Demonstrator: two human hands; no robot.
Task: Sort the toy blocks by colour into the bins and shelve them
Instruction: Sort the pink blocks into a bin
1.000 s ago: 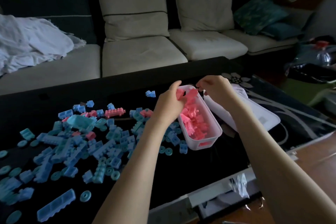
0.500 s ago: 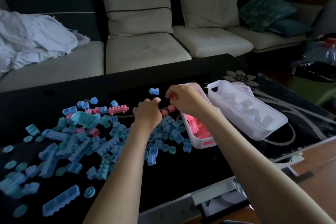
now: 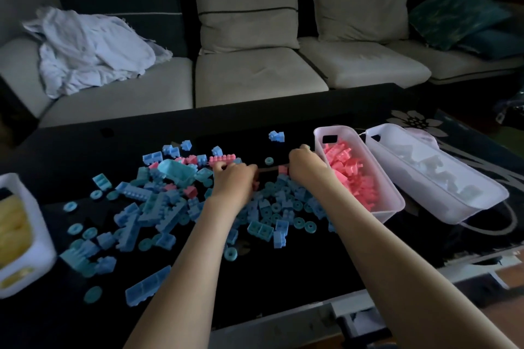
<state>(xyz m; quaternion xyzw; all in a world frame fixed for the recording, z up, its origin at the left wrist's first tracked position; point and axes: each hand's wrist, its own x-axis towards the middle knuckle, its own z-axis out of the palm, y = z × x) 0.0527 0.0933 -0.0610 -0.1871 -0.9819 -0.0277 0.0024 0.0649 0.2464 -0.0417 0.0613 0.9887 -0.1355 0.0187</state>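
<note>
Loosely, blocks [image 3: 158, 207] litter the table [image 3: 283, 278] facing the sofa [image 3: 255, 73].

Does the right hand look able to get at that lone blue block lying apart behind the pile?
Probably yes. The lone blue block lies just beyond the right hand, with only bare table between them; the pink-filled bin stands to one side.

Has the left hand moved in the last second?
Yes. The left hand has gone from the pink bin leftward to the long pink brick.
</note>
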